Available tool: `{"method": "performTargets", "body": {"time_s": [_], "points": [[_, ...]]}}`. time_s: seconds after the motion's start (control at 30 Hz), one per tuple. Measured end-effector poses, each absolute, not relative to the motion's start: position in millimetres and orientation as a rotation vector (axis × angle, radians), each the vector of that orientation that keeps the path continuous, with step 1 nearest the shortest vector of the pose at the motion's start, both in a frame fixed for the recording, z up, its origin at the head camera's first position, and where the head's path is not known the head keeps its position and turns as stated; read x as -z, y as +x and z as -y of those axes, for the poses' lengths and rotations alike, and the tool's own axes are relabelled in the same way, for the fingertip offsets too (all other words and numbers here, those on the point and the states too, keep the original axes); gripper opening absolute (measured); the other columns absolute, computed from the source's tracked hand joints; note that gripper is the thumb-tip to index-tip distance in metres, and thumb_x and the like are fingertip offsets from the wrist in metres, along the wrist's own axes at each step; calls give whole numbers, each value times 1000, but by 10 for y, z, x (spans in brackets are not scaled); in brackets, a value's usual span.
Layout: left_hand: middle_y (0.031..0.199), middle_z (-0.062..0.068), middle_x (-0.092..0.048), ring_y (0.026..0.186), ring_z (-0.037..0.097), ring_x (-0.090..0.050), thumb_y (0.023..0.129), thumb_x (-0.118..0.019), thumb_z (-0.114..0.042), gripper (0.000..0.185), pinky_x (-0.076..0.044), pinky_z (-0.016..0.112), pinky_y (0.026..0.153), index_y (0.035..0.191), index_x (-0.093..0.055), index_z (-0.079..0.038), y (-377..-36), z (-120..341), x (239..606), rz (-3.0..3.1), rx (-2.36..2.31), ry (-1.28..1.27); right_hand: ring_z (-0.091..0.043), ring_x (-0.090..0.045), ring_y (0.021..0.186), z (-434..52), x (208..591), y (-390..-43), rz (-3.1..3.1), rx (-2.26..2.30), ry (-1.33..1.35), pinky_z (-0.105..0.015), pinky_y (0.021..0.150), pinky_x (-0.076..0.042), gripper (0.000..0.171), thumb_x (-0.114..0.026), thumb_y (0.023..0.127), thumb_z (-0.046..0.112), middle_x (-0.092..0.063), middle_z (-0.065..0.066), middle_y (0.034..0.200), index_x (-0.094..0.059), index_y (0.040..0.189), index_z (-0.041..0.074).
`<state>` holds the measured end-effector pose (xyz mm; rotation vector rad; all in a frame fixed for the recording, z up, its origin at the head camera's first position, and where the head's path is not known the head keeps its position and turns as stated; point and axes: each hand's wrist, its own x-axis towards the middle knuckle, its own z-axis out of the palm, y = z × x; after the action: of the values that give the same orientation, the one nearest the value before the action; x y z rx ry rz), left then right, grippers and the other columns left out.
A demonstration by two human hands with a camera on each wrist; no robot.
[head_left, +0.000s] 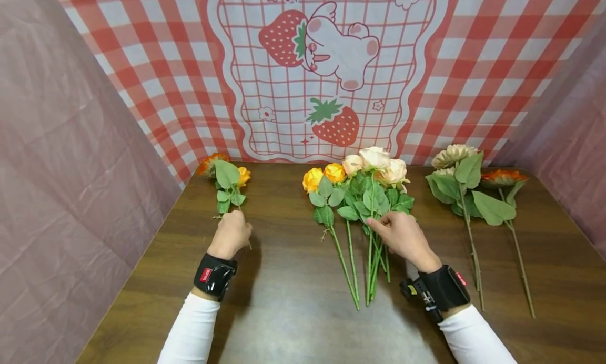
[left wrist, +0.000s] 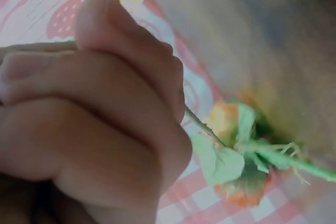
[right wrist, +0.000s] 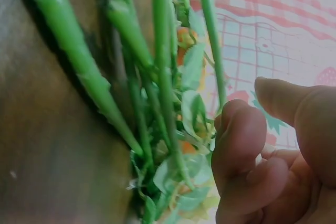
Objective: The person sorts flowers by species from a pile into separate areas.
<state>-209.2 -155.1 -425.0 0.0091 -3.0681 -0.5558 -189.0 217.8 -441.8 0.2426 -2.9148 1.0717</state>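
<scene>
My left hand (head_left: 232, 232) grips the stem of a short sprig of orange flowers (head_left: 227, 177) lying at the back left of the brown table (head_left: 293, 311). In the left wrist view the fist (left wrist: 94, 119) is closed round the thin stem, and an orange bloom (left wrist: 236, 182) shows beyond it. My right hand (head_left: 402, 235) rests on a bunch of yellow and cream roses (head_left: 364, 195) at the table's middle. In the right wrist view its fingers (right wrist: 241, 140) are loosely curled, the index tip touches one green stem (right wrist: 210, 40), and the thumb stands apart.
Two long-stemmed flowers lie at the right: a pale beige one (head_left: 456, 156) and an orange one (head_left: 502, 177). A red checked strawberry cloth (head_left: 331, 69) hangs behind the table. Purple cloth (head_left: 71, 169) walls in both sides.
</scene>
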Motion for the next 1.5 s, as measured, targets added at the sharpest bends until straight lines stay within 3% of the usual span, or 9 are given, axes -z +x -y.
{"method": "performTargets", "body": {"time_s": [0.27, 0.37, 0.53, 0.7, 0.87, 0.97, 1.27, 1.43, 1.5], "points": [[66, 20, -66, 69, 42, -68, 87, -52, -1, 22, -56, 50, 68, 68, -62, 3, -2004, 1488, 4109, 3033, 594, 19, -12, -24, 46, -2186, 4330, -1831, 2878, -1021, 253, -27, 49, -21, 48, -60, 100, 35, -24, 6, 52, -43, 59, 17], [66, 20, -66, 70, 43, -68, 88, -53, -2, 22, -55, 51, 67, 67, -62, 2, -1965, 1442, 4077, 3005, 586, 7, -11, -20, 49, -2171, 4300, -1807, 2863, -1010, 256, -27, 51, -20, 47, -60, 100, 34, -21, 6, 55, -43, 60, 16], [77, 32, -65, 73, 48, -67, 89, -55, -4, 17, -54, 56, 64, 76, -60, 6, -1870, 1357, 4015, 2922, 584, -5, -12, -27, 50, -2133, 4232, -1766, 2828, -1010, 291, -28, 53, -23, 36, -61, 99, 30, -28, 5, 56, -55, 69, 13], [75, 34, -64, 70, 50, -66, 91, -61, -8, 18, -53, 56, 58, 83, -57, 8, -1719, 1204, 3906, 2797, 558, -67, -12, -31, 49, -2074, 4168, -1723, 2802, -1022, 344, -27, 54, -26, 29, -62, 99, 28, -33, 5, 55, -62, 75, 12], [65, 26, -61, 60, 46, -65, 93, -63, -9, 20, -50, 53, 50, 81, -51, 3, -1491, 976, 3791, 2695, 578, -189, -11, -36, 50, -1996, 4079, -1651, 2766, -1053, 434, -26, 54, -30, 18, -63, 99, 24, -41, 4, 58, -69, 89, 11], [58, 16, -57, 51, 37, -62, 95, -62, -9, 21, -48, 44, 43, 82, -47, -2, -1338, 808, 3769, 2676, 607, -295, -10, -43, 51, -1943, 4019, -1594, 2732, -1117, 486, -25, 52, -35, 15, -63, 98, 24, -49, 4, 61, -71, 96, 10], [49, -3, -42, 39, 16, -51, 93, -65, -6, 25, -29, 22, 35, 85, -41, -6, -942, 306, 3917, 2569, 627, -744, -15, -61, 59, -1770, 3872, -1367, 2659, -1563, 671, -30, 52, -50, 29, -58, 101, 23, -67, -2, 85, -62, 123, 3], [52, -5, -43, 41, 12, -51, 94, -66, -8, 23, -26, 19, 37, 87, -44, -7, -894, 193, 4045, 2518, 631, -923, -16, -57, 51, -1714, 3815, -1295, 2553, -1714, 726, -32, 44, -47, 21, -57, 102, 14, -65, -10, 78, -59, 117, 1], [54, -4, -49, 43, 13, -54, 95, -66, -11, 20, -30, 20, 38, 89, -48, -7, -891, 170, 4077, 2498, 631, -960, -16, -56, 50, -1727, 3788, -1283, 2533, -1736, 719, -32, 43, -46, 17, -56, 102, 13, -65, -12, 76, -60, 112, 1]]}}
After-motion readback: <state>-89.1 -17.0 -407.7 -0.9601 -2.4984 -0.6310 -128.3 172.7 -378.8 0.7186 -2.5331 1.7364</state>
